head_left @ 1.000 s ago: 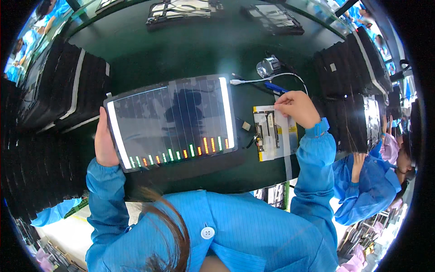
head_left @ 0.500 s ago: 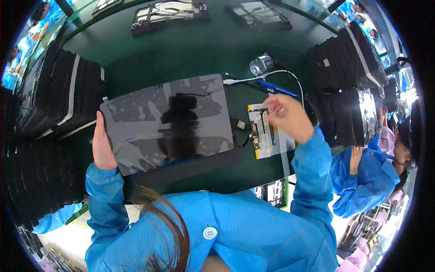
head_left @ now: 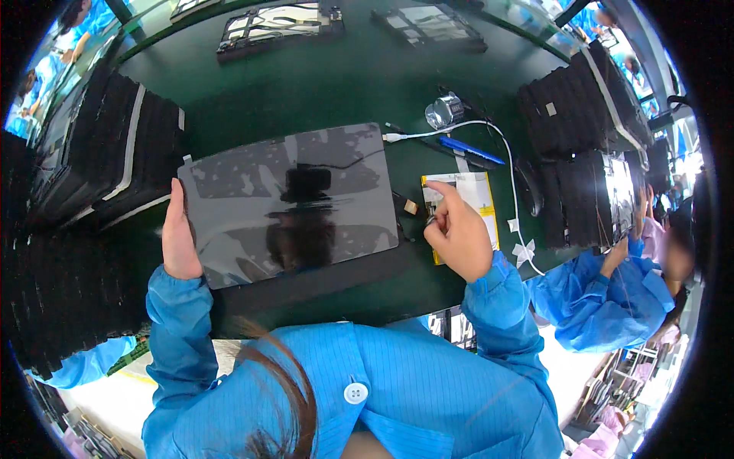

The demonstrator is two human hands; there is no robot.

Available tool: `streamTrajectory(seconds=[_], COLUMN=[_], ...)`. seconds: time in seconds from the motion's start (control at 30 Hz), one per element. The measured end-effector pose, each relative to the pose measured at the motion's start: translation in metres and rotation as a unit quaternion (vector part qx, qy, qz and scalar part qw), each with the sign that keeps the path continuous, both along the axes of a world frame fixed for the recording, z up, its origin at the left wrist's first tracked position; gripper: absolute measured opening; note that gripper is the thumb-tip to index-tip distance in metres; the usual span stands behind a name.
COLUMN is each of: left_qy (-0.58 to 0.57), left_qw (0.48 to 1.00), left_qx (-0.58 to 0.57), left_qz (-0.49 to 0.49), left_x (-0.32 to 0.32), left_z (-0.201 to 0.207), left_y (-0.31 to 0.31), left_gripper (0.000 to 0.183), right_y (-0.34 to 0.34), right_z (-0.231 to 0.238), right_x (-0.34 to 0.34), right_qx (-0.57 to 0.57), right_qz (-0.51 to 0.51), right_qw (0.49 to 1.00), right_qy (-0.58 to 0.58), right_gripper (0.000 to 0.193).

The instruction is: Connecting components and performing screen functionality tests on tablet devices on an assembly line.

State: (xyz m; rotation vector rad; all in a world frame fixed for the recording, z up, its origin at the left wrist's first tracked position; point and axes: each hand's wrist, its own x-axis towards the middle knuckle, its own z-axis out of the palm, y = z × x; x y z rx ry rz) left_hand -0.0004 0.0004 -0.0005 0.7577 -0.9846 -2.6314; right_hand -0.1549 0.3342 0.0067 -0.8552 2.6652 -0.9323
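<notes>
A dark flat tablet screen (head_left: 252, 214) covered with patchy film lies tilted before me. At its left edge is my left hand (head_left: 181, 237), thumb side showing and the other fingers hidden at the edge. A white cable (head_left: 417, 136) meets its upper right corner. My right hand (head_left: 462, 237) is over a flat yellow-edged battery pack (head_left: 482, 191), covering part of it. Its index finger stretches onto the pack's upper left. Thumb and remaining fingers are curled together around a small dark bit that I cannot make out.
Banded stacks of black slabs rise on the left (head_left: 130, 145) and right (head_left: 573, 115). Past the battery lie a blue pen (head_left: 470, 149) and a clear round container (head_left: 443, 112). Opened device frames (head_left: 283, 27) sit at the back. A co-worker in a blue sleeve (head_left: 581, 283) is at right.
My right hand has moved down and slightly left, from the battery pack's upper right across its middle. The clear strip hanging below the pack no longer shows. My left hand keeps its place.
</notes>
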Motion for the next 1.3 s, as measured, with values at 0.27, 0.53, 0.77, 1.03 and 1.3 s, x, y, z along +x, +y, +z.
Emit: streamTrajectory(seconds=[0.27, 0.53, 0.77, 1.03, 1.3], left_qy=[0.023, 0.041, 0.024, 0.067, 0.434], left_qw=[0.999, 0.997, 0.999, 0.94, 0.481], left_qx=[0.044, 0.054, 0.024, -0.333, -0.745], left_qz=[-0.019, -0.025, -0.006, 0.029, -0.163], left_x=[0.0, 0.0, -0.001, 0.051, 0.031], left_z=[-0.003, -0.005, 0.001, 0.028, 0.09], left_y=[-0.002, -0.004, 0.0, 0.036, 0.048], left_gripper=[0.048, 0.05, 0.049, 0.042, 0.031], right_y=[0.006, -0.007, -0.012, 0.044, 0.048], right_z=[-0.002, 0.005, 0.002, 0.024, 0.016], right_x=[-0.005, -0.013, -0.013, -0.098, -0.134], right_qx=[-0.022, 0.028, 0.116, 0.055, 0.176], right_qz=[-0.003, -0.013, -0.032, -0.001, 0.091], right_qw=[0.998, 0.995, 0.993, 0.995, 0.971], right_qy=[-0.061, -0.09, -0.012, 0.079, 0.137], right_gripper=[0.054, 0.052, 0.054, 0.041, 0.027])
